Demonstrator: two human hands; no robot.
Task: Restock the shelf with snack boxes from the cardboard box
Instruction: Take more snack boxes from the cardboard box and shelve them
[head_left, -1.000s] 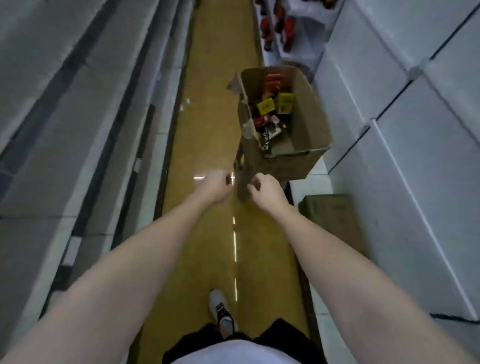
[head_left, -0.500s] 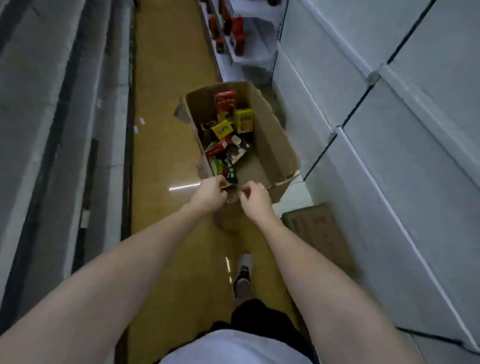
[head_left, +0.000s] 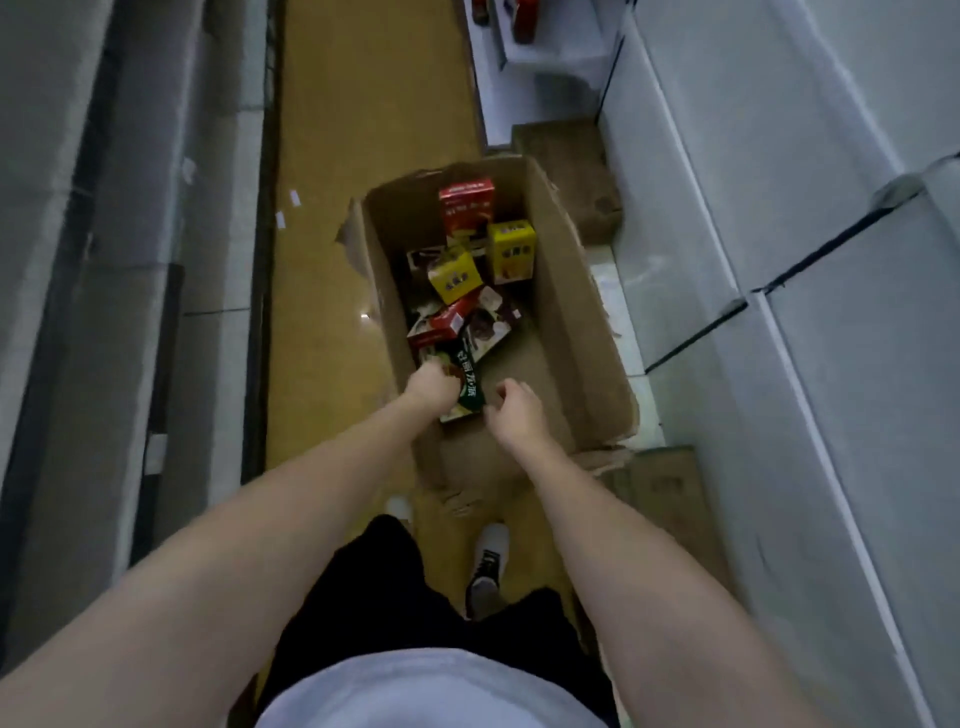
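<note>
Snack boxes reached for inside the cardboard box on the aisle floor

Head view: the left hand is lowered into the cardboard box, its fingers curled onto a green snack box at the near end of the pile; whether it is firmly gripped cannot be told. The right hand is held just beside it, fingers loosely curled on nothing. Red and yellow snack boxes are heaped loosely behind. The white shelf is seen to the right. A one-sided grip could let the green carton slip, and the leaning pile could be toppled
</note>
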